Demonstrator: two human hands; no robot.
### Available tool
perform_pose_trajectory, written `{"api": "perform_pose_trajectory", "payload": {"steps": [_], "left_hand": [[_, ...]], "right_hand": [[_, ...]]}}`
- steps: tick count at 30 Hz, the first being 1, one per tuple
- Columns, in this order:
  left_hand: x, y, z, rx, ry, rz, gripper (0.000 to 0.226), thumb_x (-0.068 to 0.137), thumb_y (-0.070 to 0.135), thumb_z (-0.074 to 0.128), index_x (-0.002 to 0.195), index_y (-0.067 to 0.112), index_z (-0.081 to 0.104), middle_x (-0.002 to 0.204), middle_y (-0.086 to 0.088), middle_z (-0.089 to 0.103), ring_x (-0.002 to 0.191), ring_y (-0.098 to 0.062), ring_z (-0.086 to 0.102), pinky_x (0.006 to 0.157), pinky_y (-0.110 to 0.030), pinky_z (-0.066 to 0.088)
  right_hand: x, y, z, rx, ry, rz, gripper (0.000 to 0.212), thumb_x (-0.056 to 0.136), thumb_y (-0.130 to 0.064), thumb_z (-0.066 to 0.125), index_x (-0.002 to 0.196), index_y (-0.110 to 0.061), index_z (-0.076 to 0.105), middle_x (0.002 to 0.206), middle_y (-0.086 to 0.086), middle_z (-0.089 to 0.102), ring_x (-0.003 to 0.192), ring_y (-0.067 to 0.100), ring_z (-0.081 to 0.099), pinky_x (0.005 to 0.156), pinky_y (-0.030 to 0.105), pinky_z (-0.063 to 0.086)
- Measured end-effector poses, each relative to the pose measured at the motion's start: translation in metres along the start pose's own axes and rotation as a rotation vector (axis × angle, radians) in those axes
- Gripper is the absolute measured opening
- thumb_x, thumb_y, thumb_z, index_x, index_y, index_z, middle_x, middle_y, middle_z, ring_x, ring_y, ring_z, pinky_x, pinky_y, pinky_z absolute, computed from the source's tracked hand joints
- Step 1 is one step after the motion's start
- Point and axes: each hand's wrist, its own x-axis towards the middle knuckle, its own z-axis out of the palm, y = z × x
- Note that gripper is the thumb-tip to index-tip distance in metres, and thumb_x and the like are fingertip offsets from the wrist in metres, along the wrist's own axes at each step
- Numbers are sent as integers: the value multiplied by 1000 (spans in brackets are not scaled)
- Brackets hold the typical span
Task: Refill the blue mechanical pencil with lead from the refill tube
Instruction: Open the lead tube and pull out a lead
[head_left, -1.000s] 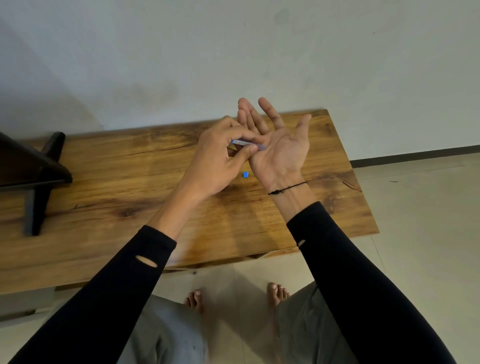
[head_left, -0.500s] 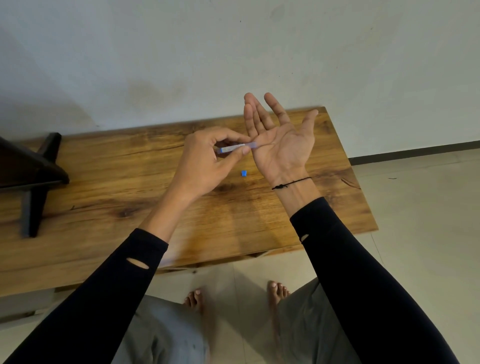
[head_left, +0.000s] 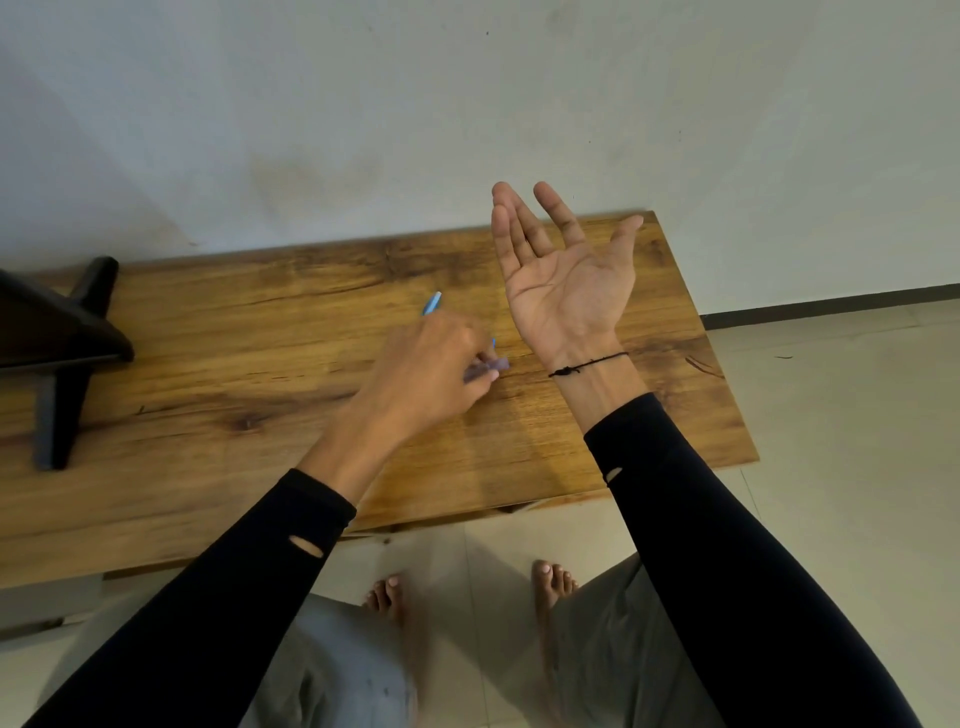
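Observation:
My left hand (head_left: 434, 371) hovers low over the wooden table (head_left: 260, 364), its fingers pinched on the pale translucent refill tube (head_left: 488, 369), which is blurred. Just beyond that hand the blue mechanical pencil (head_left: 431, 303) lies on the table, only its far end showing. A sliver of a small blue cap (head_left: 494, 343) peeks out beside my left fingers. My right hand (head_left: 566, 280) is held palm up, flat and spread, above the table's right part. Any lead on the palm is too thin to see.
A dark stand with angled legs (head_left: 62, 343) sits at the table's left end. The table's right edge (head_left: 727, 395) drops to a tiled floor. A pale wall rises directly behind the table. My bare feet show below.
My left hand has pulled the refill tube away from my right palm and dropped down and left toward the table, uncovering the pencil's end. My right hand stays palm up.

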Motion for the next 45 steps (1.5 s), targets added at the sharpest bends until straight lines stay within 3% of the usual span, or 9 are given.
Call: {"api": "perform_pose_trajectory", "payload": {"steps": [5, 8, 13, 15, 18, 29, 37, 42, 45], "left_hand": [[3, -2, 16, 51, -73, -8, 24, 102, 42, 72, 118, 27, 81, 113, 7, 73, 106, -14, 70, 71, -31, 47], [5, 0, 15, 32, -51, -31, 31, 98, 50, 75, 116, 25, 80, 104, 9, 70, 97, -14, 68, 72, -33, 46], [12, -4, -9, -366, 247, -80, 18, 92, 38, 84, 100, 22, 84, 84, 8, 75, 70, -9, 71, 66, -26, 56], [14, -3, -17, -529, 379, -83, 12, 90, 27, 85, 100, 21, 85, 85, 7, 78, 70, -11, 74, 67, -15, 56], [15, 0, -17, -635, 426, -96, 13, 89, 20, 85, 102, 20, 84, 88, 3, 82, 74, -14, 77, 68, -17, 59], [16, 3, -16, -563, 391, -72, 17, 86, 18, 92, 101, 10, 87, 90, -2, 82, 73, -15, 78, 72, -41, 67], [11, 10, -19, -285, 419, -6, 6, 86, 16, 83, 83, 11, 79, 76, 1, 73, 63, -16, 67, 62, -42, 60], [12, 10, -21, -308, 425, -61, 9, 85, 18, 80, 80, 17, 72, 75, 5, 71, 62, -13, 66, 62, -36, 59], [15, 5, -25, -438, 409, -123, 14, 87, 19, 79, 81, 26, 69, 77, 12, 71, 65, -3, 67, 65, -17, 54]], "right_hand": [[0, 0, -1, -16, 0, -3, 96, 103, -75, 34, 156, 4, 40, 131, 40, 62, 126, 47, 63, 110, 50, 53], [-1, 0, -1, -24, 2, -5, 96, 102, -75, 35, 156, 4, 40, 131, 40, 62, 125, 47, 63, 108, 50, 54], [0, 1, -2, -52, 3, 4, 95, 102, -75, 34, 155, 4, 41, 130, 40, 63, 124, 47, 65, 109, 50, 53], [0, 3, -1, -75, 7, 4, 96, 103, -75, 33, 155, 4, 41, 134, 42, 62, 125, 47, 63, 110, 51, 53], [-1, 6, -1, -106, 12, 3, 95, 103, -75, 31, 156, 4, 41, 142, 43, 57, 125, 48, 63, 111, 53, 51], [0, 11, -4, -263, 5, 2, 92, 105, -74, 26, 154, 2, 41, 137, 41, 61, 138, 51, 58, 116, 53, 48], [-1, 19, -5, -282, -1, 33, 93, 104, -75, 26, 155, 2, 41, 141, 44, 58, 139, 53, 56, 118, 55, 47], [-3, 18, -3, -229, -2, 54, 93, 104, -75, 27, 156, 2, 40, 144, 43, 55, 140, 50, 56, 117, 52, 48], [-4, 17, -1, -155, 7, 72, 93, 104, -74, 29, 157, 1, 38, 148, 44, 51, 144, 50, 52, 123, 53, 42]]}}
